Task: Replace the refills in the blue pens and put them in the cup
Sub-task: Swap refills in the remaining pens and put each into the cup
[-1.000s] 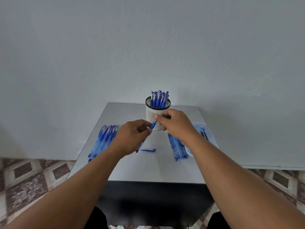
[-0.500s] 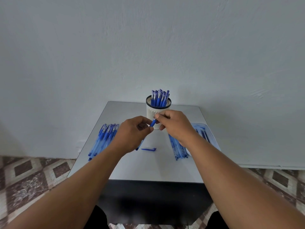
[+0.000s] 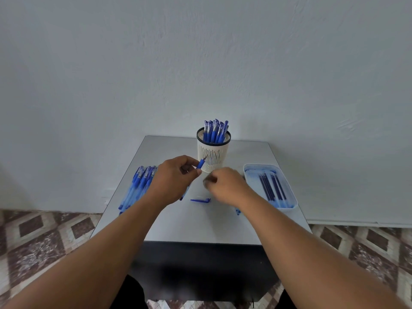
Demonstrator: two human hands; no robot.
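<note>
My left hand (image 3: pixel 174 178) grips a blue pen (image 3: pixel 201 163) whose uncapped metal tip points up and right, in front of the cup. My right hand (image 3: pixel 226 186) is blurred and sits just right of and below that pen, apart from it, fingers curled; nothing shows in it. A loose blue pen cap (image 3: pixel 200 200) lies on the table below both hands. The white mesh cup (image 3: pixel 213 156) with a black rim stands at the back and holds several blue pens (image 3: pixel 215 130).
Several blue pens (image 3: pixel 139 186) lie in a pile at the table's left. A pale blue tray (image 3: pixel 260 167) at the right holds several dark refills (image 3: pixel 272 186). A blue bit (image 3: pixel 238 211) shows under my right forearm. The grey table (image 3: pixel 200 226) stands against a white wall.
My right hand has let go of the pen's tip end and dropped down and to the right. My left hand still holds the pen, and its tip is exposed.
</note>
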